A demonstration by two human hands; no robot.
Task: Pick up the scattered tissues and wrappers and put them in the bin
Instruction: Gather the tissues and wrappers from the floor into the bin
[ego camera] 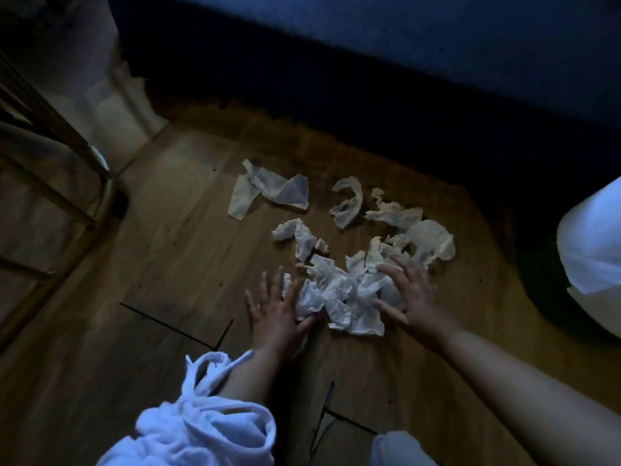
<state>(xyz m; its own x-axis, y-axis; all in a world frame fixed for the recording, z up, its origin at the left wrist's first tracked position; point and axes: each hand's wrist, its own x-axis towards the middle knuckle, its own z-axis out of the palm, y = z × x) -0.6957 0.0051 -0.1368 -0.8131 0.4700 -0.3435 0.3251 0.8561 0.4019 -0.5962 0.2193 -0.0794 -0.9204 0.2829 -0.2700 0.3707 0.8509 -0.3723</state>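
Several crumpled white tissues lie scattered on a wooden floor. The nearest heap of tissues sits between my two hands. My left hand rests flat at the heap's left edge, fingers spread. My right hand lies on its right side, fingers apart and slightly blurred. Farther off lie a flat tissue, a curled strip, a twisted tissue and a larger wad. A white bin liner over a dark bin shows at the right edge.
A wooden chair frame stands at the left. A dark blue piece of furniture runs along the back, with deep shadow under it. White sleeve cloth hangs at the bottom of the view.
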